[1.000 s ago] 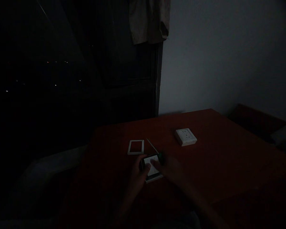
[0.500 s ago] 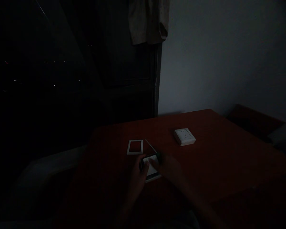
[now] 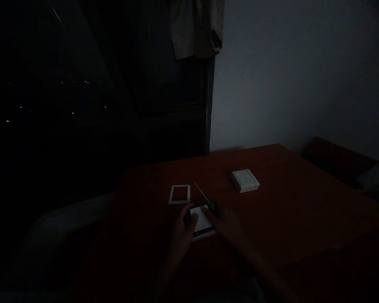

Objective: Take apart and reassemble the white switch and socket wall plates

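My left hand (image 3: 182, 233) is closed around the left side of a white wall switch plate (image 3: 201, 219) with dark edges, its thumb lying on the face. From the other side my right hand (image 3: 227, 225) reaches over, with its thumb touching the plate's upper right. A screwdriver (image 3: 202, 192) has its green handle at my right hand, where the fingers appear wrapped round it; its thin shaft points away to the upper left. Just beyond my left hand, a white square cover frame (image 3: 170, 195) lies on the table. Dim light hides most fingers.
A boxed white wall socket (image 3: 245, 181) sits farther back on the reddish-brown table (image 3: 271, 210). Behind the table are a pale wall (image 3: 271, 84) and a dark window (image 3: 66, 97). Cloth (image 3: 196, 29) hangs above. Another brown surface (image 3: 341, 155) stands at the right.
My right hand and the screwdriver have shifted slightly right, and my right thumb has moved toward the plate's upper right edge. More of the white face and the green handle shows.
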`<state>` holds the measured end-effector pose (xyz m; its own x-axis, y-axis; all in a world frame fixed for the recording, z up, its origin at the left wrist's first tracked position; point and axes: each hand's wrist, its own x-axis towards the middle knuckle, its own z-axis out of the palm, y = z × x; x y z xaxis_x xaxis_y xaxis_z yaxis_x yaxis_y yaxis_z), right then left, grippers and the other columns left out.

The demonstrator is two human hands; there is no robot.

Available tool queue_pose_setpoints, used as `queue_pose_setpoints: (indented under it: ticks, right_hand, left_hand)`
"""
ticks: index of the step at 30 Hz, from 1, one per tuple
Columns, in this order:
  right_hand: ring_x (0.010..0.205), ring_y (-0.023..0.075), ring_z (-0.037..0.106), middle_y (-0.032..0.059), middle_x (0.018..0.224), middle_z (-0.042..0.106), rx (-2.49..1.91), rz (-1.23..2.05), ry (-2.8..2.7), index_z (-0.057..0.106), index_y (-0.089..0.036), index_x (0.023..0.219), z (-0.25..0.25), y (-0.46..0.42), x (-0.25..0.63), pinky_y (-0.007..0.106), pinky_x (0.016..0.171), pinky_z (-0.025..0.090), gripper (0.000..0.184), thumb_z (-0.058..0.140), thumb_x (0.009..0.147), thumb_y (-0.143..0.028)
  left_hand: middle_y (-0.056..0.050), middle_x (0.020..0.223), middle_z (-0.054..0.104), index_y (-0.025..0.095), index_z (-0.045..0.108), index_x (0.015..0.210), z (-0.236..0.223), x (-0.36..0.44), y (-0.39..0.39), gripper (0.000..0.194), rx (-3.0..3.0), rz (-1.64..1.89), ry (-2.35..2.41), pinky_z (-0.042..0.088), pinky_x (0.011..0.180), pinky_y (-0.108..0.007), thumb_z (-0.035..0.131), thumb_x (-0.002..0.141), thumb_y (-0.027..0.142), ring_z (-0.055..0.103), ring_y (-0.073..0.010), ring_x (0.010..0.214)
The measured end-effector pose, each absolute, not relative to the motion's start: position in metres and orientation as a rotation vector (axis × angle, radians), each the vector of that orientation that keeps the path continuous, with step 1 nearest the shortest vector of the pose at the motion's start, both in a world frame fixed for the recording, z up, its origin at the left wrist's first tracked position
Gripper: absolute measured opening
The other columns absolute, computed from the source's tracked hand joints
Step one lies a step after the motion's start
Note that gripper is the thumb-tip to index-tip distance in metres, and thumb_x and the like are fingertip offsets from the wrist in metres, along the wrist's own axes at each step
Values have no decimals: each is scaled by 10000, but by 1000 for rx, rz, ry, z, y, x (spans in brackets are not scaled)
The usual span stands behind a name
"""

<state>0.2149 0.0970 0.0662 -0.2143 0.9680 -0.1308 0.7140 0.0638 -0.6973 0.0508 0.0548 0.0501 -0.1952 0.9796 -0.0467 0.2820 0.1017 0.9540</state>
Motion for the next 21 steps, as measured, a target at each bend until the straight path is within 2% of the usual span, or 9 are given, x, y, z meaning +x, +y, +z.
queue_pose_setpoints:
  ticks: [7, 16, 21]
  right_hand:
    - [805, 217, 676, 93, 951, 721, -1685, 929, -1969, 589, -205, 1122, 68, 96, 214, 257, 612, 419, 447, 423, 889, -549]
    - [837, 233, 683, 78, 931, 725, -1694, 901, -1978, 604, -227, 1082, 67, 94, 213, 269, 649, 430, 522, 518, 792, -654]
    - [834, 233, 686, 83, 951, 723, -1683, 946, -1960, 599, -231, 1096, 70, 92, 213, 269, 629, 433, 526, 508, 800, -656]
  left_hand:
    - [-108, 1256, 605, 199, 591, 1174, 56, 53, 57, 418, 1297, 1157, 1616, 398, 1010, -421, 563, 815, 412, 540, -286, 1186]
    - [-98, 1284, 583, 216, 554, 1225, 54, 50, 50, 448, 1300, 1114, 1608, 376, 1029, -417, 540, 848, 457, 513, -283, 1214]
    - [-93, 1277, 598, 219, 569, 1213, 60, 41, 48, 447, 1218, 1125, 1526, 434, 983, -401, 529, 847, 472, 556, -282, 1176]
